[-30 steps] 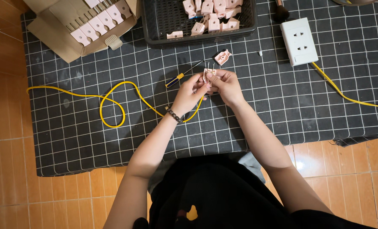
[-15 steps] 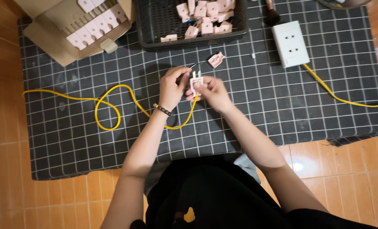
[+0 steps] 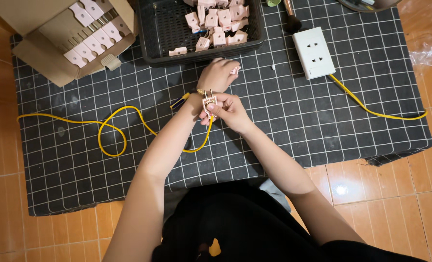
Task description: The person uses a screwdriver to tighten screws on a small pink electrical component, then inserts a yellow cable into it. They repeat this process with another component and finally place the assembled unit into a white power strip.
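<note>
Right hand [image 3: 230, 110] pinches pink plug part [image 3: 209, 104]; left hand [image 3: 219, 75] grasps, apparently, another piece, mostly hidden. Cardboard box [image 3: 41, 63] top-left, cut off.

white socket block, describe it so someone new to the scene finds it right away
Start at the black gridded mat and go to its upper right part, right of the black basket. The white socket block lies flat there, the only white slab, a yellow cable running from it.

One package noted: an open brown cardboard box [image 3: 46, 46] at the far left corner of the black grid mat [image 3: 284, 140], tilted, holding rows of pale pink plug parts [image 3: 92, 36]. No labels, signs or screens visible.
</note>
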